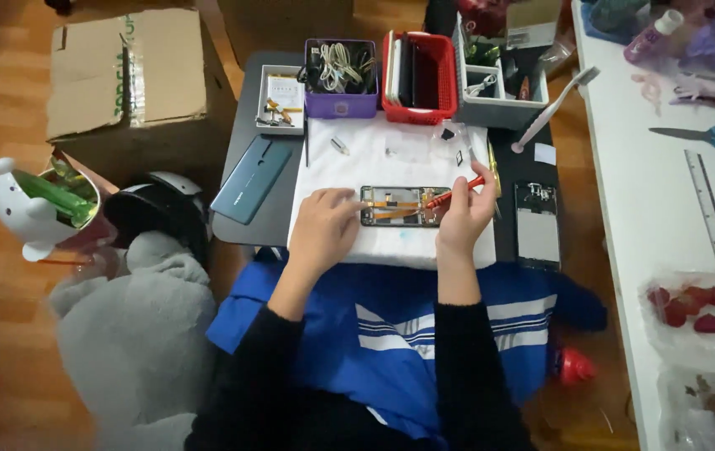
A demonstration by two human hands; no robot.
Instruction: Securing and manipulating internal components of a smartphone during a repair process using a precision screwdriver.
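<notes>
On the white cloth [391, 250] covering the small dark table [245, 230], your left hand [324, 230] presses flat on the opened phone [399, 206], thin, light and fragile, best steadied by its edges, while your right hand [464, 215] pinches the red screwdriver [455, 194].

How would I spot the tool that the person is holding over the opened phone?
Find the white cloth spread on the dark table, where an opened phone lies with its insides showing. The right hand holds a thin screwdriver with its tip at the phone's right end. Its bright red-orange handle sets it apart from the grey and silver bits lying on the cloth.
</notes>
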